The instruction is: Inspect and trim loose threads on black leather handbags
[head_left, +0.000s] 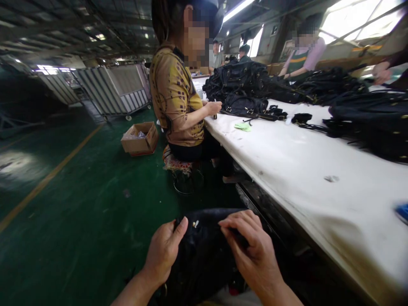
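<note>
A black bag (204, 259) of soft, dark material lies low in front of me, its top edge up between my hands. My left hand (165, 246) is closed on its left edge, the thumb on top. With thumb and forefinger together, my right hand (250, 242) pinches the bag near its upper right. Whether a thread or other small thing is in that pinch is too dark to make out. A small gold fitting with a whitish bit (195, 224) shows on the bag beside my left thumb. The lower part of the bag fades into shadow.
A long white-covered table (287, 157) runs along my right, bearing heaped black bags (242, 80) and a green paper slip (242, 126). A co-worker (178, 93) sits ahead on a stool (183, 170). A cardboard box (140, 138) and a striped cart (111, 91) stand left.
</note>
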`<action>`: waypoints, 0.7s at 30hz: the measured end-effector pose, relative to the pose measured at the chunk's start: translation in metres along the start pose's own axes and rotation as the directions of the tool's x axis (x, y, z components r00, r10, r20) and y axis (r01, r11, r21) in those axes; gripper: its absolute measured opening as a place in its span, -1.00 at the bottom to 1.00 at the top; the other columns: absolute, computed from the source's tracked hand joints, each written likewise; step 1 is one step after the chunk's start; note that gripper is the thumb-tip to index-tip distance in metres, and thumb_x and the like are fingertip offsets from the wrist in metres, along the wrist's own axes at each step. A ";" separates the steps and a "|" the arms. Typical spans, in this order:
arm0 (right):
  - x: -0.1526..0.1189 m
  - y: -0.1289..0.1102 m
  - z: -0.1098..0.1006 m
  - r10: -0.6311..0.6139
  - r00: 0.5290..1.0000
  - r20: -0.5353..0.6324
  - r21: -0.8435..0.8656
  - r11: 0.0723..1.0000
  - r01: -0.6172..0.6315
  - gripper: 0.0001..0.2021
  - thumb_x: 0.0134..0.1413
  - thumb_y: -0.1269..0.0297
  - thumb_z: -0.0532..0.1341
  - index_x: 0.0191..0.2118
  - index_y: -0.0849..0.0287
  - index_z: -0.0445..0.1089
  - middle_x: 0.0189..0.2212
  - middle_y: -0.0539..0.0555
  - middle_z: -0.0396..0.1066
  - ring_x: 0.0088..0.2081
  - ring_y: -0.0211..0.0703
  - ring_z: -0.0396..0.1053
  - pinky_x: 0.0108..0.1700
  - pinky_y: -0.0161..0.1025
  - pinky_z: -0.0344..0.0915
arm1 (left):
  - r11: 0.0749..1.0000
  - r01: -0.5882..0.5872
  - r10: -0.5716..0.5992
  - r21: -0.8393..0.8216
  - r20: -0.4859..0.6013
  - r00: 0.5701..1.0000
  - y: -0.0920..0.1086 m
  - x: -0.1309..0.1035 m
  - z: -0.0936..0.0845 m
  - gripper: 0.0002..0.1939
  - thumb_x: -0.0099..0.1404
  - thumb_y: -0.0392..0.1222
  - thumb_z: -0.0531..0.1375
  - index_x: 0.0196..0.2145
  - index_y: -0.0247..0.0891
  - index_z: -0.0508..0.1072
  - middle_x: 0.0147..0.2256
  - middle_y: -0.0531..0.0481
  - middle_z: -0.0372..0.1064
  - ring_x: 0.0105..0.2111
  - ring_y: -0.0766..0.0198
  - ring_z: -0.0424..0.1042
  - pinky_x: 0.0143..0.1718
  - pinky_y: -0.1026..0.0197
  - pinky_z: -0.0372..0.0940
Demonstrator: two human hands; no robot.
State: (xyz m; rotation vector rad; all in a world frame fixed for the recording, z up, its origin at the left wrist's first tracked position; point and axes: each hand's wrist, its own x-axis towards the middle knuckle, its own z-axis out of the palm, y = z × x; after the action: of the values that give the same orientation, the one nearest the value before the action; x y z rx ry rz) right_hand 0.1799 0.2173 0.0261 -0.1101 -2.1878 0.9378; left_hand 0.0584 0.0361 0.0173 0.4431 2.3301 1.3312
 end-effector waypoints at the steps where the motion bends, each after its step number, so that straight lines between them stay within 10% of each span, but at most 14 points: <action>1: 0.003 -0.006 0.004 -0.012 1.000 0.016 0.019 1.000 0.011 -0.84 0.26 0.50 0.15 -0.23 0.08 0.38 -0.35 -0.02 0.43 -0.26 -0.15 0.34 -0.20 -0.13 0.16 | 1.000 0.000 0.000 0.003 0.022 1.000 0.002 -0.002 0.001 -0.32 0.29 0.45 -0.05 -0.52 -0.27 0.33 -0.52 0.00 0.23 -0.41 0.18 0.26 -0.33 0.19 0.07; 21: -0.005 -0.010 0.021 -0.040 0.995 0.089 0.052 0.998 0.035 -0.87 0.10 0.51 0.06 -0.34 0.12 0.21 -0.40 -0.02 0.28 -0.30 -0.12 0.23 -0.10 -0.06 0.00 | 0.998 -0.044 0.037 0.052 0.122 0.992 0.012 -0.010 0.007 -0.29 0.27 0.46 -0.05 -0.45 -0.25 0.50 -0.46 -0.07 0.46 -0.39 0.07 0.44 -0.34 0.19 0.20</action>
State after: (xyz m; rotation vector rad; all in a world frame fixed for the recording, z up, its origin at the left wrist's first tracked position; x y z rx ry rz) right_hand 0.1719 0.1957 0.0201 -0.0025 -2.2391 0.9930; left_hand 0.0719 0.0425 0.0265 0.5749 2.2732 1.2252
